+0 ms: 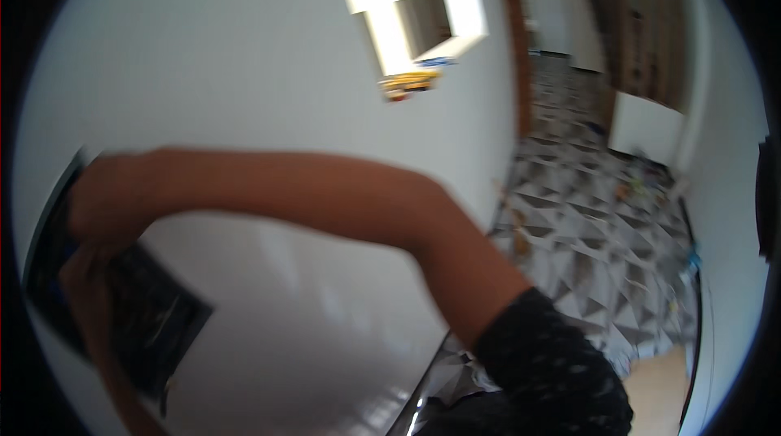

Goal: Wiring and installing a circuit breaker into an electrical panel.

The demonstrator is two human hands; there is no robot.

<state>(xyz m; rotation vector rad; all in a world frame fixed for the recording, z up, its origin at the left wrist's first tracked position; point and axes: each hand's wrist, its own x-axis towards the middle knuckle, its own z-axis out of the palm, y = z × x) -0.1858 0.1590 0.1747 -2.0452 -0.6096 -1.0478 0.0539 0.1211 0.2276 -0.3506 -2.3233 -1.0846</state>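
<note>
My right hand point(91, 196) reaches across the picture to the far left, its forearm coming out of a black speckled sleeve point(553, 371) at the lower right. It closes on the upper edge of a dark flat rectangular panel point(159, 318) that lies against a white glossy surface point(309, 306). My left hand point(81, 294) comes up from the lower left and lies over the same panel. The whole view is motion-blurred, so the left hand's fingers are not clear.
A white wall point(244, 54) fills the upper left, with a bright opening point(415, 17) holding small coloured things on its ledge. A floor patterned in grey and white triangles point(594, 224) runs off to the right past a wooden door point(651, 37).
</note>
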